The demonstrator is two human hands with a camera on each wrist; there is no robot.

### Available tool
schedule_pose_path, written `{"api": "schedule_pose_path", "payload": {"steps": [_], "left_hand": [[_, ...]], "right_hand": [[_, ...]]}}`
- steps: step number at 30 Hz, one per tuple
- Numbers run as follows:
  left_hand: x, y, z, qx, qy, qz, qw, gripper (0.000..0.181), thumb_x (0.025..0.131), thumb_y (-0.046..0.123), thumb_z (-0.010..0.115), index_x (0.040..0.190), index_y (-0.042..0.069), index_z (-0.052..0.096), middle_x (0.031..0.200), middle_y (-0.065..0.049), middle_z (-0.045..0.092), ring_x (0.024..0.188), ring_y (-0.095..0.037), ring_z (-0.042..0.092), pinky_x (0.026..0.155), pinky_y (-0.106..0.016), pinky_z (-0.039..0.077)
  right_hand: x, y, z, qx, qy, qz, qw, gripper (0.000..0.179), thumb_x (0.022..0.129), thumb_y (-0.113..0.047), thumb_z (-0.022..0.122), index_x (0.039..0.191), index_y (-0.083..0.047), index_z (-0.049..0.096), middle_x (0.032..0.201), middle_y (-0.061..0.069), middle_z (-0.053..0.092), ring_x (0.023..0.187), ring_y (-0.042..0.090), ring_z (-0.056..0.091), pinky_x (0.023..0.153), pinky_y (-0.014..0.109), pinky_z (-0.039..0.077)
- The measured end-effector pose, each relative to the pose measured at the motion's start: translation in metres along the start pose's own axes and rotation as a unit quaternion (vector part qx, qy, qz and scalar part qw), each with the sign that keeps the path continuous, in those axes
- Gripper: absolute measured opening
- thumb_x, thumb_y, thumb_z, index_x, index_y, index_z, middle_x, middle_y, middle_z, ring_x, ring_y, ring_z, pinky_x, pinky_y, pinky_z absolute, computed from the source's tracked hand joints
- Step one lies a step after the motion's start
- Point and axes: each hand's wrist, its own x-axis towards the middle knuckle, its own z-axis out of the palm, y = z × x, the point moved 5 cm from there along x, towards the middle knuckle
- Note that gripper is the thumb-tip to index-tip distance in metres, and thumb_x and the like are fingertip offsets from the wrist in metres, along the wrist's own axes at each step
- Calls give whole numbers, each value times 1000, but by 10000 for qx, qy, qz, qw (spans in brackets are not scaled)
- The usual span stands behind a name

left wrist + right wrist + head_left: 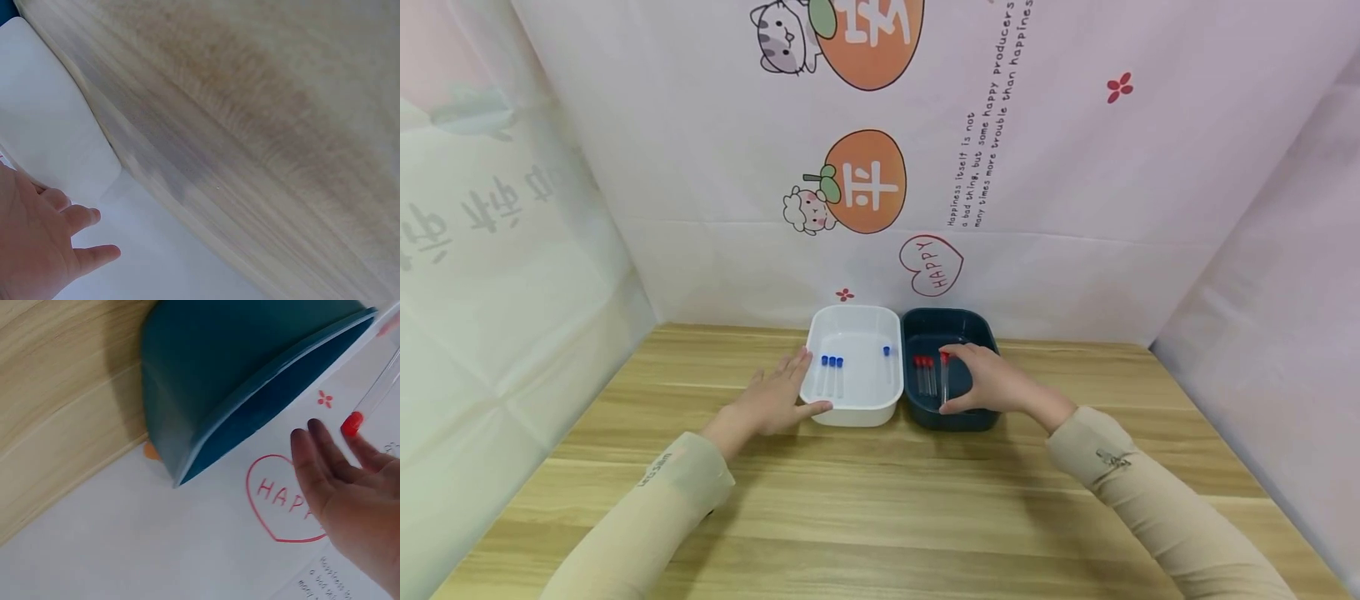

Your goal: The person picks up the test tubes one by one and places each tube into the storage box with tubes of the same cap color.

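Observation:
My right hand (994,381) pinches a red-capped test tube (945,380) between fingertips and thumb, holding it upright over the dark blue bin (955,419). In the right wrist view the tube's red cap (352,424) meets a fingertip, while other fingers stretch out free. Three red-capped tubes (924,377) lie side by side in that bin. My left hand (770,403) rests against the left side of the white bin (853,415), fingers spread and thumb at the front rim. Inside are three blue-capped tubes (832,377) in a row and one more blue-capped tube (888,365) at the right.
Both bins stand side by side, touching, at the back of the wooden table (865,508). Behind them hangs a printed white cloth (1045,275); more cloth closes off the left and right sides.

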Motion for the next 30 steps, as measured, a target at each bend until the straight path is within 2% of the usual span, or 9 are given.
{"api": "schedule_pose_path", "payload": {"steps": [8,14,22,30], "left_hand": [[-2,0,-1,28,30,1,10000,103,98,69,51,163,-1,11,170,-16,9,154,-42,13,116,-72,11],[-1,-1,1,42,15,26,10000,105,97,71,50,163,-1,12,170,-15,9,154,-42,12,116,-72,11],[-1,-2,0,28,12,17,10000,104,97,71,50,163,0,11,170,-15,9,154,-42,13,116,-72,12],[-1,-1,-1,25,17,19,10000,105,96,72,49,163,0,12,170,-15,9,154,-42,13,116,-72,12]], "right_hand": [[11,12,3,130,-252,-77,9996,94,82,-36,88,154,1,40,155,30,40,143,49,35,112,64,34],[19,17,2,-114,-206,-164,9996,92,82,-34,87,152,4,41,151,33,42,139,51,39,111,64,36],[31,24,-3,-269,-282,54,9992,93,84,-32,86,154,5,37,154,34,36,142,51,35,112,63,34],[41,30,2,-518,-447,221,9974,96,85,-34,86,155,6,35,156,36,32,144,52,30,115,61,32]]}}
